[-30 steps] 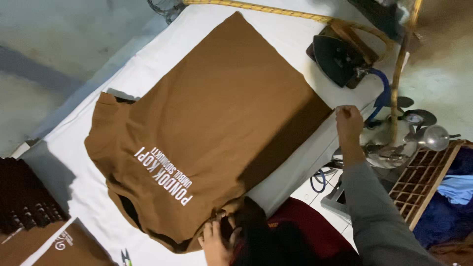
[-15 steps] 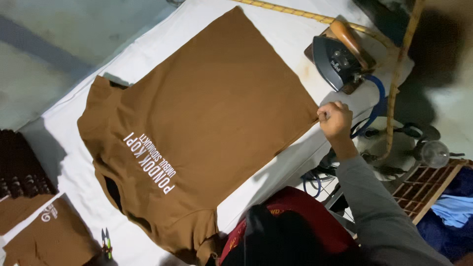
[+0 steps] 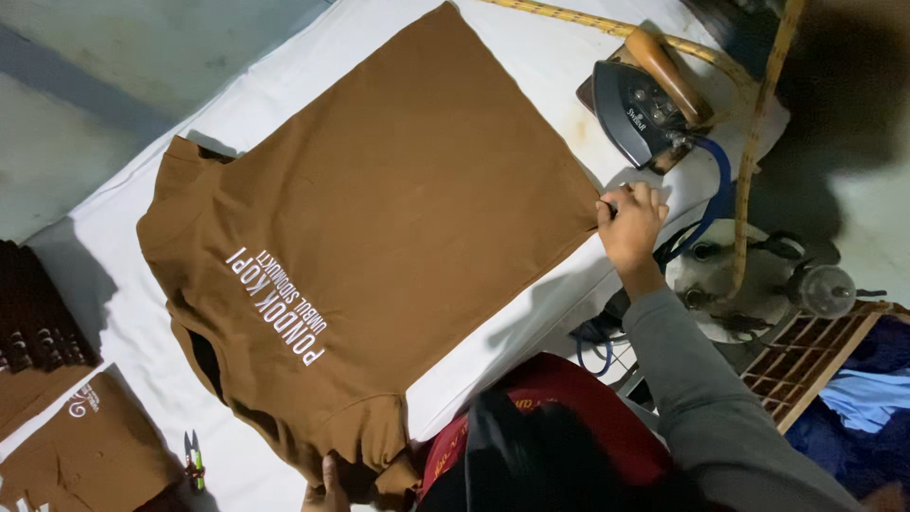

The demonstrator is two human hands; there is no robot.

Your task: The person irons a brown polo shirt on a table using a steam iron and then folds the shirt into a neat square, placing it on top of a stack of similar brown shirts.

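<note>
Head view: two hands are spreading a brown T-shirt [image 3: 379, 228] flat on the white padded bench [image 3: 531, 322].

The right hand [image 3: 630, 228] is pinching the shirt's hem corner at the bench's right edge, fingers closed on the cloth. The left hand [image 3: 327, 488] is gripping the sleeve at the near edge; how tightly I cannot tell. The shirt's long axis is running diagonally, hem pointing towards the iron [image 3: 649, 104] at the far right corner.

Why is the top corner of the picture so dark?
In the head view, the upper right behind the iron falls into deep shadow; the brown shirt and white table cover are evenly lit; the right hand is sharp, the left hand dim at the bottom edge.
</note>
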